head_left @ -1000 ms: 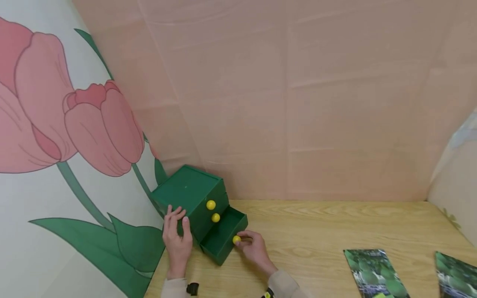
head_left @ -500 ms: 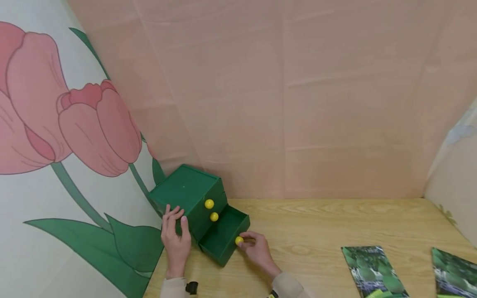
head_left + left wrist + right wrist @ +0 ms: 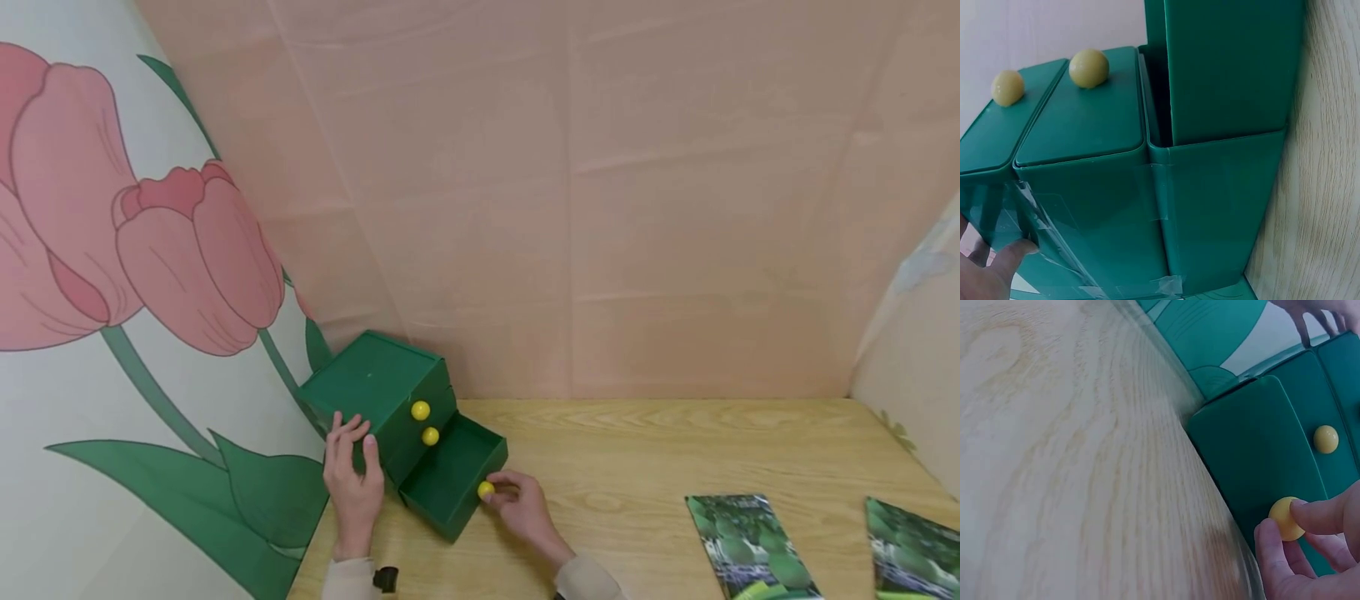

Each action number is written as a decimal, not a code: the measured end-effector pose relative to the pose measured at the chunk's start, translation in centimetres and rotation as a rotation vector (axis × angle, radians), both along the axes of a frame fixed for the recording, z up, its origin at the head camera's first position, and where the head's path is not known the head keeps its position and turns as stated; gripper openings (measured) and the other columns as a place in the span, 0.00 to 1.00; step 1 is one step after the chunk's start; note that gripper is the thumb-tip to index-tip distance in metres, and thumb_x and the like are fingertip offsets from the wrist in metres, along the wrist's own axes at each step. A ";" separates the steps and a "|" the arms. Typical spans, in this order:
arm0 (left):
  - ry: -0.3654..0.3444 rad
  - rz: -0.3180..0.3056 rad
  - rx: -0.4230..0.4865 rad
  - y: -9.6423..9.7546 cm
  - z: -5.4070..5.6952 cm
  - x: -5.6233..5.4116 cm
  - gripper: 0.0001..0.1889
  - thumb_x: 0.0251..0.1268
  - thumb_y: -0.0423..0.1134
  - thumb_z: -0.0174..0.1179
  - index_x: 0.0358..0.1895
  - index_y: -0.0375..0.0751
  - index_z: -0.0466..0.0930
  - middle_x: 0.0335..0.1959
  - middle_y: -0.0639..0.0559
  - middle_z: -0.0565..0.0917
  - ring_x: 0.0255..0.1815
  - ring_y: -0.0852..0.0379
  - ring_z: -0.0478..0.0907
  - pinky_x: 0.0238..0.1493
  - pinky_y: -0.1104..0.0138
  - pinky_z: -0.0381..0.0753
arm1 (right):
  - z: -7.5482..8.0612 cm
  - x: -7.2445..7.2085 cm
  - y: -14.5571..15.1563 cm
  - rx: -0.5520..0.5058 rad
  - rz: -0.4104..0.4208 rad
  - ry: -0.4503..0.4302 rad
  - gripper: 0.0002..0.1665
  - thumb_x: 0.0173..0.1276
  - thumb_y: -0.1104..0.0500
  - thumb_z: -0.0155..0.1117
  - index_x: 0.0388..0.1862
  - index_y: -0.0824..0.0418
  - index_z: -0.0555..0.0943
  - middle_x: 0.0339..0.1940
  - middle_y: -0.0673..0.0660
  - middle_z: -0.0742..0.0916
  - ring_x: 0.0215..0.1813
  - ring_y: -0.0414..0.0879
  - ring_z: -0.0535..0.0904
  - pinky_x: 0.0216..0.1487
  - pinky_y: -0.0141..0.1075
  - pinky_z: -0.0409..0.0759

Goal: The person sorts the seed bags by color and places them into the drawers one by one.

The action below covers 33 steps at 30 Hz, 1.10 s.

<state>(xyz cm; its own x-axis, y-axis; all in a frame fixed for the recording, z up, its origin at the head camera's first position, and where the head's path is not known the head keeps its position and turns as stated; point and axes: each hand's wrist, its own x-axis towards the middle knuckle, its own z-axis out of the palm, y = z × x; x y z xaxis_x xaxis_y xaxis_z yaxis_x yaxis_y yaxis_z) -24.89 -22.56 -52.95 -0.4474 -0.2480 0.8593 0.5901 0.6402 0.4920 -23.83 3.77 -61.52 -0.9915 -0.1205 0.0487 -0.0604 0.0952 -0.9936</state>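
Note:
A green drawer box (image 3: 378, 375) with three drawers stands at the left of the table. Its bottom drawer (image 3: 457, 471) is pulled out, and no object shows inside it. My right hand (image 3: 525, 508) pinches that drawer's round yellow knob (image 3: 1283, 520) between thumb and fingers. My left hand (image 3: 354, 487) rests against the near left side of the box, fingers straight at its top edge; in the left wrist view only its thumb and part of the palm show. The two upper drawers are closed, each with a yellow knob (image 3: 1089, 69).
Two green printed sheets lie on the wooden table (image 3: 615, 467) at the right, a nearer sheet (image 3: 750, 542) and a farther-right sheet (image 3: 915, 546). A tulip-painted wall (image 3: 210, 400) borders the box on the left. A pinkish cloth (image 3: 600, 250) hangs behind.
The bottom drawer has slid farther out, towards the lower right, with my right hand moving along on its knob. My left hand stays against the box.

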 end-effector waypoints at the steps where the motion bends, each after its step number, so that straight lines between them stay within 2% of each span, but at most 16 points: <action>1: 0.000 0.001 0.000 0.0 0.0 0.0 0.13 0.66 0.21 0.66 0.51 0.35 0.88 0.57 0.35 0.85 0.76 0.27 0.71 0.85 0.59 0.63 | -0.1 0.1 0.0 0.000 -0.002 0.007 0.16 0.67 0.71 0.75 0.53 0.70 0.86 0.53 0.67 0.89 0.47 0.51 0.89 0.43 0.32 0.89; 6: -0.008 -0.001 0.002 0.0 0.0 0.0 0.13 0.67 0.22 0.66 0.51 0.35 0.88 0.58 0.35 0.85 0.77 0.28 0.70 0.83 0.47 0.66 | -0.5 0.2 0.1 -0.021 -0.009 0.018 0.16 0.66 0.72 0.75 0.52 0.71 0.86 0.52 0.67 0.89 0.49 0.54 0.89 0.44 0.30 0.88; 12: -0.017 -0.003 0.001 0.1 0.1 0.0 0.13 0.68 0.23 0.66 0.52 0.36 0.88 0.58 0.36 0.85 0.78 0.30 0.70 0.85 0.59 0.63 | -0.6 0.4 0.4 -0.018 -0.016 0.015 0.15 0.66 0.71 0.75 0.51 0.70 0.87 0.51 0.67 0.90 0.48 0.52 0.89 0.44 0.28 0.87; 15: -0.006 0.000 -0.001 0.1 0.1 0.0 0.13 0.67 0.22 0.66 0.52 0.35 0.88 0.58 0.35 0.85 0.77 0.28 0.70 0.84 0.62 0.62 | -0.5 0.6 0.5 0.010 -0.017 0.011 0.15 0.67 0.70 0.75 0.52 0.68 0.87 0.53 0.66 0.90 0.49 0.51 0.89 0.45 0.28 0.87; 22: -0.001 0.007 0.002 0.0 0.0 0.0 0.13 0.66 0.21 0.66 0.51 0.34 0.88 0.57 0.35 0.85 0.76 0.28 0.70 0.84 0.63 0.61 | -0.5 1.0 1.0 0.037 -0.015 0.019 0.14 0.69 0.68 0.74 0.53 0.67 0.87 0.55 0.66 0.89 0.49 0.51 0.88 0.45 0.29 0.87; 28: -0.007 0.010 0.002 0.1 -0.1 -0.1 0.13 0.66 0.21 0.66 0.51 0.35 0.88 0.58 0.35 0.85 0.76 0.28 0.70 0.85 0.60 0.62 | -0.6 1.3 1.5 0.010 -0.009 0.029 0.15 0.69 0.69 0.74 0.54 0.70 0.86 0.55 0.67 0.88 0.54 0.56 0.89 0.48 0.31 0.89; 33: -0.003 0.018 0.004 0.2 0.0 0.0 0.13 0.65 0.19 0.65 0.50 0.32 0.87 0.57 0.33 0.84 0.76 0.26 0.70 0.85 0.61 0.62 | -0.6 1.5 1.8 -0.007 -0.010 0.030 0.15 0.69 0.69 0.74 0.54 0.70 0.86 0.55 0.67 0.89 0.54 0.54 0.89 0.49 0.31 0.89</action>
